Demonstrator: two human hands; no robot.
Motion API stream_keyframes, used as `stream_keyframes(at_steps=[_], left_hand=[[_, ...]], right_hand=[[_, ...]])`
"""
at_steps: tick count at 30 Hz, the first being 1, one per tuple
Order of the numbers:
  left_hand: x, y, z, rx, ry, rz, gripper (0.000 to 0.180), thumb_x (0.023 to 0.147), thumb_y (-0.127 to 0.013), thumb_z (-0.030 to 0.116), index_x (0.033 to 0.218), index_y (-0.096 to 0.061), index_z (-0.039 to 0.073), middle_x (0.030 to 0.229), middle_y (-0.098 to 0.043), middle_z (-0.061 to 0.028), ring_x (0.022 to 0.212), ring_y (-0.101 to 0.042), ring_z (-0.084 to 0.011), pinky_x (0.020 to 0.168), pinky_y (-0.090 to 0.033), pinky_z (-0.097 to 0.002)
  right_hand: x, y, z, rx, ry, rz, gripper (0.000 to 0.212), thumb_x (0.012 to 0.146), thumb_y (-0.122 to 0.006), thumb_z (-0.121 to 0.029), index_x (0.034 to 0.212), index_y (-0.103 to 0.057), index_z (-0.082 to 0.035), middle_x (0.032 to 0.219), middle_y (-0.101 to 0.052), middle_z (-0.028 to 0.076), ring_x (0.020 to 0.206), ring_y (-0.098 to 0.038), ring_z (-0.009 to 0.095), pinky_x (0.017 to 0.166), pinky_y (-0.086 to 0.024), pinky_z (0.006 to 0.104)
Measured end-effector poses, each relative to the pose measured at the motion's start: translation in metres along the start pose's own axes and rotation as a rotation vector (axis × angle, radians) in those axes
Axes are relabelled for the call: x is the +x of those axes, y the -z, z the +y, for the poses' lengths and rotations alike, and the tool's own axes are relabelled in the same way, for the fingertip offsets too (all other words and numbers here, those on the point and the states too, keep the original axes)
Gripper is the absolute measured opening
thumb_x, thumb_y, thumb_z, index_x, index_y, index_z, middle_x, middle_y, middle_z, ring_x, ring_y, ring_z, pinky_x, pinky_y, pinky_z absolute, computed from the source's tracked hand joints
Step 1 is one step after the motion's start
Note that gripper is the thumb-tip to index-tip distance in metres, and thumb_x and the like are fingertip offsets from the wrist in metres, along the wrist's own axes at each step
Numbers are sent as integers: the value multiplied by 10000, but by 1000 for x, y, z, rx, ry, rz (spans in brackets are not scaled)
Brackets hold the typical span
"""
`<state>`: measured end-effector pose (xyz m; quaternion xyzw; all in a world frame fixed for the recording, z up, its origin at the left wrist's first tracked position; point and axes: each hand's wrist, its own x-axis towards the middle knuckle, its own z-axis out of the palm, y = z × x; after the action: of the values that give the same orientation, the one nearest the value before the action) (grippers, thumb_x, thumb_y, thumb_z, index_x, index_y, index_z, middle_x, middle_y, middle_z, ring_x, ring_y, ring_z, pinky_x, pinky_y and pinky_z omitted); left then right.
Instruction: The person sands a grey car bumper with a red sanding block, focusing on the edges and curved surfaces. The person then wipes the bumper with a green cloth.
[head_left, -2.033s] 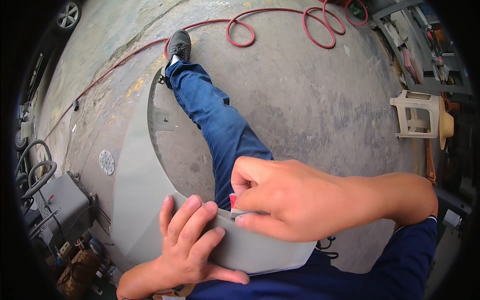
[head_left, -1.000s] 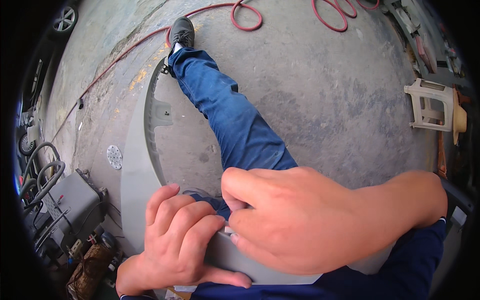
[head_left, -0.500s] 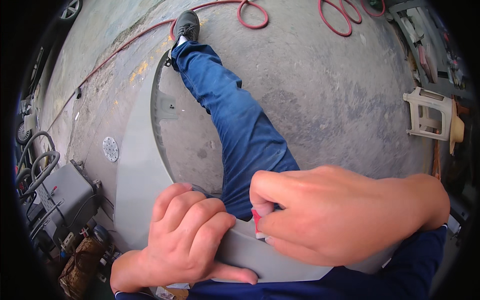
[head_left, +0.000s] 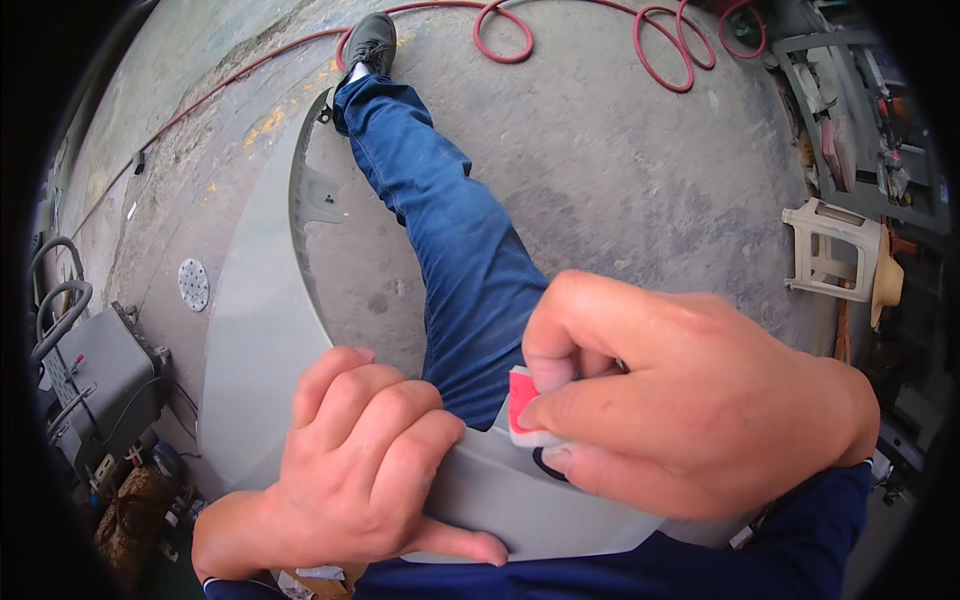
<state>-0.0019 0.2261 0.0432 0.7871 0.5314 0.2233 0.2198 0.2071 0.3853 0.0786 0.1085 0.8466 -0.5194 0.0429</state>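
Observation:
A grey car fender [head_left: 260,260] lies across my lap and curves away along my outstretched leg. My left hand [head_left: 370,455] grips its near end, fingers curled over the panel and thumb along the edge by my body. To its right, my right hand [head_left: 680,400] pinches a small sanding pad [head_left: 522,400], red-faced with a whitish edge, between thumb and fingers. The pad is tilted up at the fender's inner edge; whether it touches is unclear. A dark curved thing [head_left: 547,465] shows under my right fingertips, mostly hidden.
A red hose [head_left: 505,55] loops over the concrete floor at the far side. A perforated disc [head_left: 193,285] lies left of the fender. Far left stands a grey machine [head_left: 100,365] with hoses. At right are a beige plastic stool [head_left: 835,250] and a cluttered rack [head_left: 840,120].
My right hand has lifted and turned slightly, so more of the pad's red face shows. My left hand keeps its grip on the fender. The whole view has shifted a little.

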Motion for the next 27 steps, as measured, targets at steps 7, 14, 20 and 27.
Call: stream_keyframes(at_steps=[7,14,20,27], left_hand=[[-3,-1,1,-1,4,17,753,822,-610,749,984,-638,14,951,-635,-127,853,-606,-291,942,-467,-498],[-1,-2,-4,-23,-3,57,742,847,-584,730,982,-649,3,954,-635,-125,863,-607,-297,942,-471,-487],[-4,-5,-4,-53,-2,87,735,844,-595,703,993,-647,-15,975,-627,-136,889,-600,-306,954,-467,-494],[-5,-4,-5,-74,-5,94,727,822,-614,687,991,-640,-19,981,-618,-139,900,-596,-308,956,-469,-495]], right_hand=[[5,-1,-10,-176,-87,-229,129,856,-709,-72,823,-603,-7,936,-520,110,709,-589,242,563,-492,332],[19,-9,-2,-199,14,-101,160,846,-718,-69,790,-581,-10,926,-514,102,712,-600,233,549,-494,343],[25,6,-11,-255,-21,-280,147,843,-717,-62,797,-588,-10,938,-527,96,718,-611,241,550,-494,357],[16,2,-6,-186,5,-193,124,837,-734,-67,840,-626,-8,937,-527,93,716,-616,232,570,-510,351]])
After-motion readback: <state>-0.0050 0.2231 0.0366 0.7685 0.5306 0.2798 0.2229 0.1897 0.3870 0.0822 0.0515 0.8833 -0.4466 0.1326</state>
